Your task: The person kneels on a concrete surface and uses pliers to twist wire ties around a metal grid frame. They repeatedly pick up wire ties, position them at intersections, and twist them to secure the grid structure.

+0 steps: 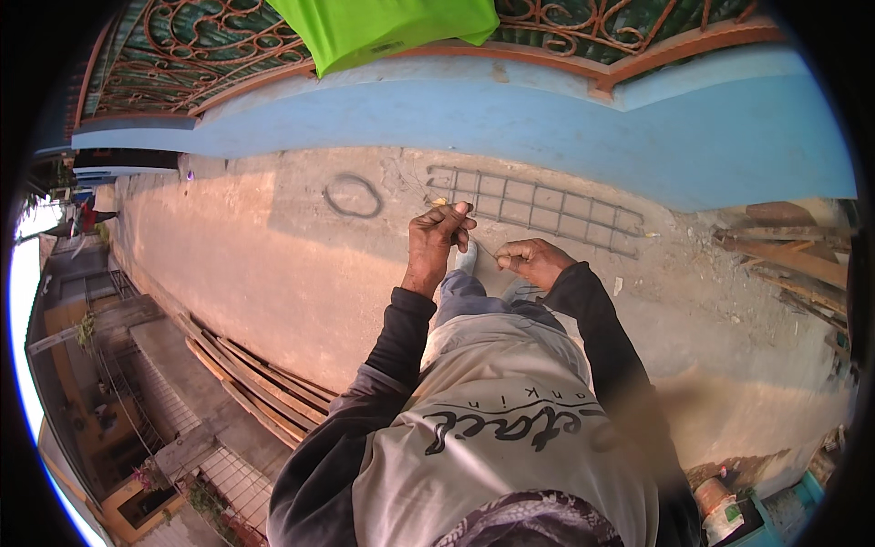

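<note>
My left hand (439, 242) is raised in front of me, with its fingers curled in a pinch. My right hand (540, 263) is closed the same way, a little lower and to the right. A thin wire (487, 250) spans the gap between the two hands, and its ends are hidden in the fingers. Beyond my hands a flat rebar frame (533, 206), made of long bars with several crosspieces, lies on the ground. Left of it, apart from both hands, rests a round coil of dark wire (352, 196).
A blue wall (547, 100) topped by rusty scrolled ironwork (219, 46) runs along the far side. Bright green material (392, 32) hangs over it. Planks lie at left (260, 378) and wood scraps at right (793, 255). A bucket (720, 506) stands at lower right.
</note>
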Motion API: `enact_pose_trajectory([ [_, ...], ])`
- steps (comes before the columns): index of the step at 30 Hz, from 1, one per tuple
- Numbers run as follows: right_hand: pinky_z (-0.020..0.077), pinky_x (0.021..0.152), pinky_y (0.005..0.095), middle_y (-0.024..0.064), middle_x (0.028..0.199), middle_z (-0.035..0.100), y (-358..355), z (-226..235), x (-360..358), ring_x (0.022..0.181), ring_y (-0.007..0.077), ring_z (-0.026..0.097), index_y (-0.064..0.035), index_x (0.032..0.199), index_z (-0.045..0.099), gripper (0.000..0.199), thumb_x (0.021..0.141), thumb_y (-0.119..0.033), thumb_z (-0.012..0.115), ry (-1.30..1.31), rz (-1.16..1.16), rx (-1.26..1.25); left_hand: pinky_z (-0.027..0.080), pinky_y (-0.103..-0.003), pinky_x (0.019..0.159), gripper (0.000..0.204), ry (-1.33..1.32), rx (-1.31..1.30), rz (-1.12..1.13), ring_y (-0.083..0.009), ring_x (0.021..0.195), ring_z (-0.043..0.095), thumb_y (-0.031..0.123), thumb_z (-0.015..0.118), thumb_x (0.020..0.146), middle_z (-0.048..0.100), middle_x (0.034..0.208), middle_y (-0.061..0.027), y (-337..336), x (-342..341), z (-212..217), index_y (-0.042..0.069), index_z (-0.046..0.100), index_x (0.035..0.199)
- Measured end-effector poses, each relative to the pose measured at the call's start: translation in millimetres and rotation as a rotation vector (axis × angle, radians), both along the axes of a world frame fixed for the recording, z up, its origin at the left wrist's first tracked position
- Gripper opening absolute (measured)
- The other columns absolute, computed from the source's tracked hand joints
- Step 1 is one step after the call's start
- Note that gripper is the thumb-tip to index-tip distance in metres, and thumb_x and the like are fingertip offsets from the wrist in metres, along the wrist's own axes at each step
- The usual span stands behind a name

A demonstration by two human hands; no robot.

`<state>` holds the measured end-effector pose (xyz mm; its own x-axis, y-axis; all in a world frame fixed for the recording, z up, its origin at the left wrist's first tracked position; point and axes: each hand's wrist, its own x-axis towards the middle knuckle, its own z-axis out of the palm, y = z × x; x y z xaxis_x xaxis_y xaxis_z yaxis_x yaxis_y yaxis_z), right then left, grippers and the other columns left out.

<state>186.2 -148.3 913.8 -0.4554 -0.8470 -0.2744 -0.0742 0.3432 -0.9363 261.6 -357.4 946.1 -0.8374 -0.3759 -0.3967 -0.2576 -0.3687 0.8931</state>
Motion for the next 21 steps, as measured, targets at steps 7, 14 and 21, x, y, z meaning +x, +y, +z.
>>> enact_pose_trajectory([
  [7, 0.0376, 0.054, 0.0258, -0.0051, 0.069, 0.044, 1, -6, -13, 0.059, 0.0066, 0.041, -0.0083, 0.102, 0.056, 0.026, 0.102, -0.034, 0.057, -1.114, -0.318, -0.54, 0.046, -0.026, 0.058, 0.03, 0.21, 0.11, 0.052, -0.0122, 0.061, 0.055, 0.024, 0.072, 0.091, 0.063, 0.075, -0.0079, 2, -19, 20, -0.005, 0.068, 0.095],
  [14, 0.048, 0.075, 0.036, 0.0109, 0.079, 0.064, -16, -2, -9, 0.077, 0.0271, 0.061, 0.0001, 0.109, 0.059, 0.032, 0.1, -0.03, 0.054, -0.23, -0.138, -0.031, 0.047, -0.026, 0.048, 0.02, 0.103, -0.113, 0.046, -0.0118, 0.054, 0.054, 0.013, 0.075, 0.088, 0.062, 0.069, -0.0064, -14, -28, 25, -0.004, 0.069, 0.081],
  [21, 0.052, 0.087, 0.0421, 0.016, 0.117, 0.065, -32, 66, -4, 0.107, 0.035, 0.063, -0.006, 0.123, 0.059, 0.029, 0.094, -0.01, 0.06, 0.599, -0.451, 0.086, 0.048, -0.027, 0.047, 0.018, 0.074, -0.163, 0.262, -0.0119, 0.053, 0.055, 0.011, 0.074, 0.088, 0.062, 0.068, -0.0066, -3, -32, 14, -0.006, 0.069, 0.083],
])
